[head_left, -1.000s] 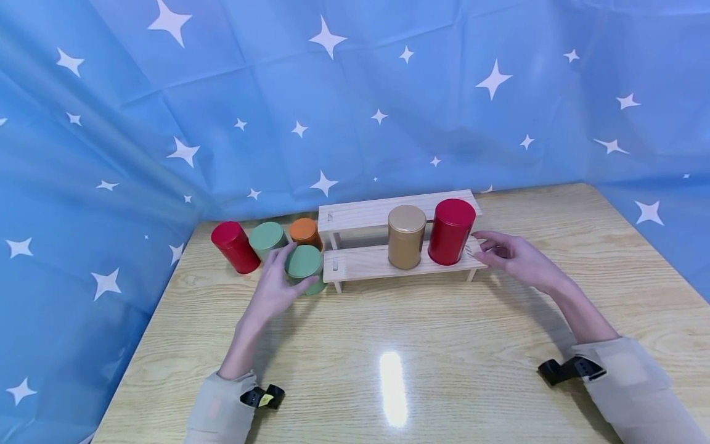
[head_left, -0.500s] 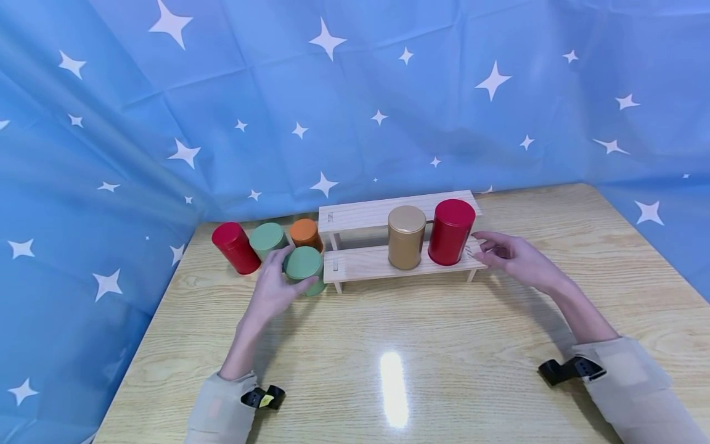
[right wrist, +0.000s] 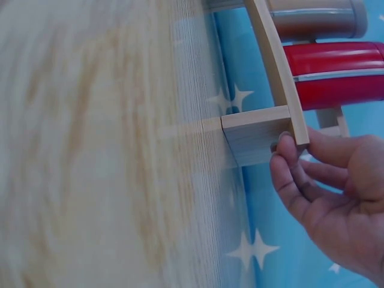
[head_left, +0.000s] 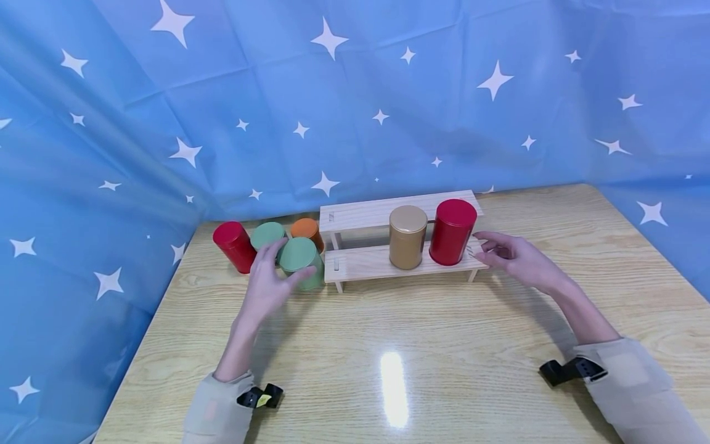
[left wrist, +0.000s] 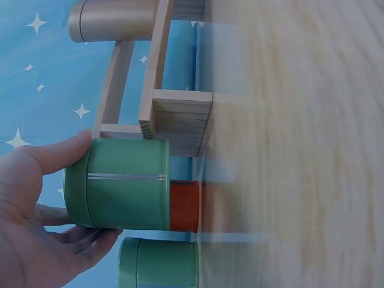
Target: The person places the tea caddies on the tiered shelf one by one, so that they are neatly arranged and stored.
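Green tin (head_left: 302, 259), nearer of two, was up off the counter (head_left: 327, 364), left of the wooden rack (head_left: 360, 264) — left hand (head_left: 267, 288) gripped it. Right hand (head_left: 516, 260) pinched the rack's lower right end.

Bench (head_left: 471, 370) is light wood-grain w/ a bright glare patch (head_left: 394, 390) toward the front-middle. Along the back there's a 2-tier pale wood shelf (head_left: 355, 213), lower tier (head_left: 360, 265) carrying a gold tin (head_left: 407, 237) & a red tin (head_left: 453, 233) just R of it, both upright. Off the shelf's L end, straight on the bench: dark red can (head_left: 236, 248) furthest L, then a green can (head_left: 267, 233), then an orange can (head_left: 306, 228) closest to the shelf.
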{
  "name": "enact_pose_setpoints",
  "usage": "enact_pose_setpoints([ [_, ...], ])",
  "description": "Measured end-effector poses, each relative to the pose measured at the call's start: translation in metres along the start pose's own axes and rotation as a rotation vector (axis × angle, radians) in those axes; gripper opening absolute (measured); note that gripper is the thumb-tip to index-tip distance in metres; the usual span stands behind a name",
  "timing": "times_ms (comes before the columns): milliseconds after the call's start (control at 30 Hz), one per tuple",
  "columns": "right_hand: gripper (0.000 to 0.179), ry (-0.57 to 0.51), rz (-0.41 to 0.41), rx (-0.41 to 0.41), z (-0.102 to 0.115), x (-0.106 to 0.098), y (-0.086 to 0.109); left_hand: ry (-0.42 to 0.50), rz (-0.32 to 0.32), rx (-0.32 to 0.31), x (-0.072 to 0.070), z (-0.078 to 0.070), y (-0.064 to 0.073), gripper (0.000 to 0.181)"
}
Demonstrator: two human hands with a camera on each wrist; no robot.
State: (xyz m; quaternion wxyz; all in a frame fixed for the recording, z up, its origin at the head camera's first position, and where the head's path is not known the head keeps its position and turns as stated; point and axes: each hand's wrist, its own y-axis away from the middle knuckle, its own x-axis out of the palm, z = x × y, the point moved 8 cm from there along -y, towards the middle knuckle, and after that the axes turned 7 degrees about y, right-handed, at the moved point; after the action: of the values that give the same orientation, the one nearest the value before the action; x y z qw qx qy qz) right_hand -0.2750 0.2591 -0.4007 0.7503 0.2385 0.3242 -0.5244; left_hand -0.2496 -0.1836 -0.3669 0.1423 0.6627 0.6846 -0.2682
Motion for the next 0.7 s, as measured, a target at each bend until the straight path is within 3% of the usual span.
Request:
enact_pose_setpoints([
  [533,0.055,-0.006,0.001,-0.005,0.001,0.0,0.0,0.025,-0.061,0.038,-0.014,-0.019,0.004,0.079],
  [700,0.056,-0.007,0.003,-0.003,0.001,0.0,0.0,0.047,-0.046,0.049,-0.012,-0.027,0.007,0.076],
])
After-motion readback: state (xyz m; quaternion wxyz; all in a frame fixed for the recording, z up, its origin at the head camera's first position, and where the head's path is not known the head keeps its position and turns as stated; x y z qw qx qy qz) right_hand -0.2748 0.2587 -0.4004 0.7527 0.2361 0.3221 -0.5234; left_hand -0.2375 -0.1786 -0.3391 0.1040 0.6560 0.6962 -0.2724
